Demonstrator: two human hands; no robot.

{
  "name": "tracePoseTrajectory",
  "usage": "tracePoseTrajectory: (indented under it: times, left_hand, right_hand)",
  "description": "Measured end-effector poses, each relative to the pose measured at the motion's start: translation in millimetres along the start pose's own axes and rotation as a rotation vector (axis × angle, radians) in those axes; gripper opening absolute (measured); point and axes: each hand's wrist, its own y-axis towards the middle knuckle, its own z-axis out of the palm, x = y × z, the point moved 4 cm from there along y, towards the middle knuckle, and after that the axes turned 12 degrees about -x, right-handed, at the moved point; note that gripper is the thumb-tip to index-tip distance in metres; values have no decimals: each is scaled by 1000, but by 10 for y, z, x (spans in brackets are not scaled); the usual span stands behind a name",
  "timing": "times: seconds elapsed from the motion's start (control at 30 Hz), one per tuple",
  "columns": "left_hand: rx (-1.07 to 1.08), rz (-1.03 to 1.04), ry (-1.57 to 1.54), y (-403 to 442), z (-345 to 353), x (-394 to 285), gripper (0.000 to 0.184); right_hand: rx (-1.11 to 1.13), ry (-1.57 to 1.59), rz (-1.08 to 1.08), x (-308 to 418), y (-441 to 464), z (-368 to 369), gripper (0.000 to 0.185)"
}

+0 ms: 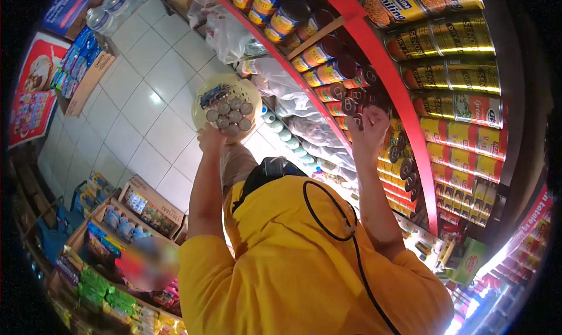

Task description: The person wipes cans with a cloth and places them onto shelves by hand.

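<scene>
My left hand (212,139) grips the near rim of a round, cream plastic basket (255,92) with holes in its side. Several small cans with pale round ends (232,115) sit in the basket, beside a bunch of small dark blue packets (216,95). At the shelf on the right, my right hand (370,133) is raised with its fingers curled, close against small dark-topped cans (349,105). Whether a can lies between those fingers is hidden.
A red-edged shelf (389,80) holds stacked cans, with large gold cans (445,36) farther right. Plastic bags (225,36) hang beyond the basket. Cartons of packets (149,206) stand at lower left, and water bottles (102,20) at upper left. White tiles (137,95) cover the floor.
</scene>
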Motion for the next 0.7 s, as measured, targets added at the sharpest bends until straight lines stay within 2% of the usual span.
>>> tracePoseTrajectory:
  times: [0.03, 0.23, 0.37, 0.57, 0.67, 0.7]
  left_hand:
    - [70, -79, 11, -20, 40, 19, 70]
    - [102, 147, 101, 73, 637, 327, 66]
    - [-3, 189, 46, 135, 769, 380, 57]
    - [-48, 262, 52, -148, 314, 298, 48]
    - [-134, 334, -268, -344, 69, 426, 45]
    - [-87, 383, -311, -530, -307, 289, 53]
  right_hand:
    - [5, -1, 0, 21, -46, -20, 65]
    - [83, -48, 2, 113, -140, -220, 67]
    - [88, -95, -55, 188, -160, -236, 61]
    - [176, -142, -104, 218, -264, -223, 61]
    - [378, -218, -9, 293, -343, -160, 59]
    - [466, -103, -29, 227, -385, -95, 55]
